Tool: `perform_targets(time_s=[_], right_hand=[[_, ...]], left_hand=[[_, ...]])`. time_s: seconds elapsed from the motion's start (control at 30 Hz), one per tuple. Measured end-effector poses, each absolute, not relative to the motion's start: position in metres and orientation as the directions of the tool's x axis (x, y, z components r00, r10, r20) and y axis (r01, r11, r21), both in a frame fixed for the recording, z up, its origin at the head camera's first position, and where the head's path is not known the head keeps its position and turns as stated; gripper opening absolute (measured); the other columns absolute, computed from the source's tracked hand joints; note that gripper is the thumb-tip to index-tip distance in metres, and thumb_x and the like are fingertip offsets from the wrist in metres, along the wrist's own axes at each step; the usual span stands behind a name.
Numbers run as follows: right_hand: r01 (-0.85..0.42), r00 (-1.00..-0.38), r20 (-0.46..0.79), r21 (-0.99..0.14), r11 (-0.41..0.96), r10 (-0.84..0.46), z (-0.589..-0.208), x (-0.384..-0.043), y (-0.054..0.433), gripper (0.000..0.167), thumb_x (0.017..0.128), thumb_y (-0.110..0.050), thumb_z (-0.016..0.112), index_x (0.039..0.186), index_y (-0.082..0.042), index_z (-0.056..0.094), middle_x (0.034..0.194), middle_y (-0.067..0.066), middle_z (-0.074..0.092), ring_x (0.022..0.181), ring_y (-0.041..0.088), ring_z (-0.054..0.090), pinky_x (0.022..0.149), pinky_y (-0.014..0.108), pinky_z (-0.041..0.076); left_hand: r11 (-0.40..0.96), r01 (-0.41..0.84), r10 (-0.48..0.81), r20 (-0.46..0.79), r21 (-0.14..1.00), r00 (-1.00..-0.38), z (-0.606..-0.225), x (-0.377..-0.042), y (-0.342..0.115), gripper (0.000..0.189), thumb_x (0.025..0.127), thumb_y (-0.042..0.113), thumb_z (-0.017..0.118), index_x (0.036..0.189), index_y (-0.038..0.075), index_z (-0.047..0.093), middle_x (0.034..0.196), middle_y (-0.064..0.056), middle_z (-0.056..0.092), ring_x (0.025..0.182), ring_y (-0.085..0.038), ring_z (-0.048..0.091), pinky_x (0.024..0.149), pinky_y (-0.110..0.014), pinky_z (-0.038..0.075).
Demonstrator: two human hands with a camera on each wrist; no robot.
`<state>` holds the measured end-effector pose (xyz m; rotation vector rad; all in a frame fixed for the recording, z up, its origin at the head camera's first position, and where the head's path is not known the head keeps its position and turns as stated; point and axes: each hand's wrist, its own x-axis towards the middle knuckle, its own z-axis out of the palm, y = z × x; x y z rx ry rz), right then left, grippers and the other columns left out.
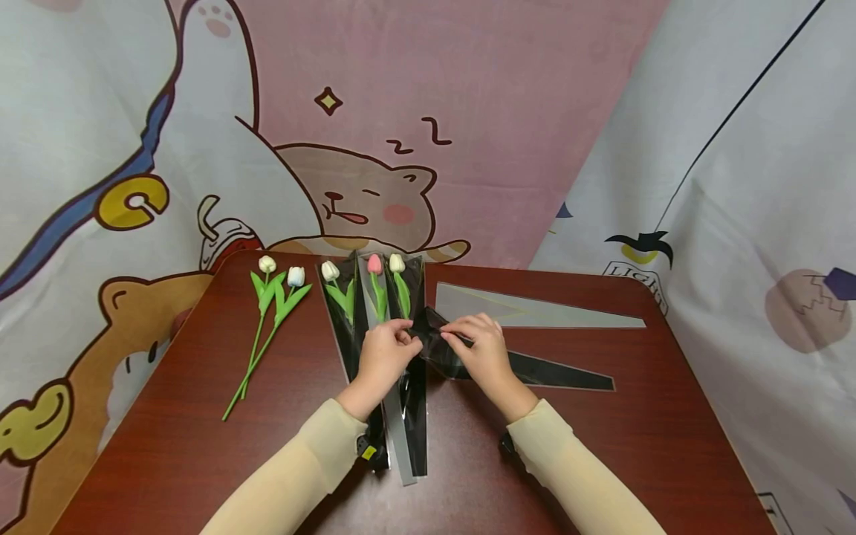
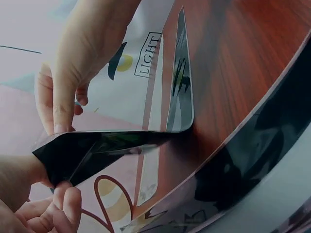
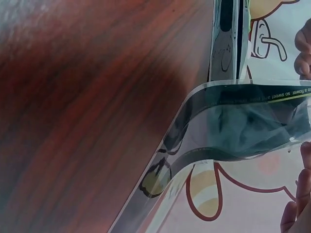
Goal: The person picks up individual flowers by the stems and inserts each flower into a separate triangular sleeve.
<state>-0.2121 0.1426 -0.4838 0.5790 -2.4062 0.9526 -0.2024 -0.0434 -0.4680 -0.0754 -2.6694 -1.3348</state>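
Both hands are at the wide mouth of a black flower sleeve [image 1: 444, 357], whose narrow end points right across the table. My left hand [image 1: 388, 353] pinches one edge of the mouth, over the wrapped tulips. At the other edge, my right hand [image 1: 483, 349] pinches the film between thumb and finger. In the left wrist view the sleeve [image 2: 82, 153] stands spread between the two hands. Printed lettering runs along its clear-edged film [image 3: 252, 126] in the right wrist view. Beneath my left hand lie wrapped tulips: a white tulip [image 1: 330, 271], a pink tulip [image 1: 374, 264] and another white tulip [image 1: 397, 263].
Two loose white tulips [image 1: 267, 264] with crossed green stems lie at the left of the brown table [image 1: 167, 386]. A flat grey sleeve [image 1: 535, 308] lies at the back right. Behind the table hangs a cartoon-print cloth [image 1: 508, 111].
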Motion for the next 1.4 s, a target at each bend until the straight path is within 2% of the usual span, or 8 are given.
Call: perform_targets(time_s=[0.23,0.47,0.67,0.87,0.97,1.1,1.2,1.4], right_hand=[[-0.543,-0.791,0.578,-0.511,0.666,-0.202,-0.482,-0.211,0.143,0.007,0.082,-0.021,0.073,0.088,-0.019,0.075,0.088,-0.006,0.07,0.086,0.014,0.055,0.078,0.04,0.04],[-0.553,-0.787,0.574,-0.498,0.668,-0.224,-0.483,-0.212,0.145,0.005,0.082,-0.02,0.073,0.087,-0.018,0.074,0.087,-0.005,0.07,0.083,0.014,0.054,0.076,0.039,0.04],[-0.545,-0.795,0.563,-0.499,0.674,-0.226,-0.483,-0.213,0.151,0.005,0.082,-0.02,0.074,0.086,-0.019,0.074,0.088,-0.006,0.07,0.085,0.013,0.055,0.077,0.039,0.039],[-0.529,-0.812,0.539,-0.52,0.67,-0.223,-0.481,-0.214,0.161,0.006,0.081,-0.019,0.074,0.087,-0.019,0.074,0.088,-0.006,0.07,0.083,0.013,0.054,0.078,0.039,0.039],[-0.524,-0.815,0.537,-0.52,0.675,-0.22,-0.481,-0.214,0.167,0.006,0.081,-0.017,0.075,0.087,-0.018,0.074,0.088,-0.006,0.07,0.081,0.012,0.053,0.078,0.039,0.039],[-0.522,-0.813,0.542,-0.517,0.679,-0.213,-0.482,-0.216,0.178,0.006,0.08,-0.016,0.075,0.086,-0.017,0.074,0.087,-0.004,0.07,0.078,0.013,0.053,0.093,0.049,0.039],[-0.512,-0.819,0.537,-0.521,0.683,-0.203,-0.484,-0.217,0.184,0.006,0.08,-0.015,0.075,0.086,-0.016,0.074,0.087,-0.003,0.07,0.076,0.014,0.053,0.103,0.056,0.031],[-0.498,-0.827,0.527,-0.524,0.691,-0.195,-0.486,-0.22,0.19,0.005,0.081,-0.015,0.075,0.086,-0.015,0.074,0.087,-0.002,0.07,0.077,0.016,0.055,0.105,0.054,0.031]], left_hand=[[0.63,0.111,-0.013,0.153,0.768,-0.988,-0.465,-0.203,-0.046,0.024,0.081,0.015,0.07,0.104,0.008,0.072,0.064,0.003,0.062,0.051,-0.008,0.05,0.055,-0.025,0.043],[0.572,0.086,0.009,0.098,0.816,-0.995,-0.464,-0.205,-0.05,0.029,0.089,0.03,0.065,0.11,0.01,0.07,0.067,0.002,0.065,0.051,-0.01,0.055,0.051,-0.026,0.043],[0.566,0.037,-0.024,0.061,0.824,-0.998,-0.462,-0.208,-0.07,0.034,0.091,0.035,0.061,0.114,0.013,0.068,0.084,-0.003,0.07,0.067,-0.017,0.066,0.056,-0.028,0.048],[0.721,-0.013,-0.092,0.077,0.693,-0.993,-0.469,-0.213,-0.12,0.034,0.087,0.025,0.062,0.118,0.014,0.065,0.093,-0.003,0.07,0.079,-0.017,0.064,0.065,-0.033,0.048],[0.797,-0.038,-0.11,0.083,0.603,-0.991,-0.475,-0.216,-0.155,0.038,0.087,0.024,0.063,0.123,0.012,0.061,0.103,-0.008,0.067,0.089,-0.024,0.063,0.068,-0.041,0.049],[0.877,-0.075,-0.124,0.071,0.475,-0.99,-0.476,-0.218,-0.201,0.041,0.087,0.022,0.061,0.125,0.006,0.058,0.115,-0.021,0.058,0.101,-0.04,0.058,0.07,-0.052,0.048],[0.911,-0.117,-0.136,0.021,0.395,-0.991,-0.476,-0.219,-0.229,0.039,0.087,0.018,0.06,0.122,0.001,0.058,0.112,-0.026,0.054,0.099,-0.047,0.055,0.066,-0.055,0.047],[0.936,-0.19,-0.159,-0.128,0.295,-0.979,-0.476,-0.216,-0.265,0.019,0.084,0.01,0.059,0.096,-0.004,0.061,0.093,-0.029,0.058,0.078,-0.044,0.059,0.053,-0.049,0.045]])
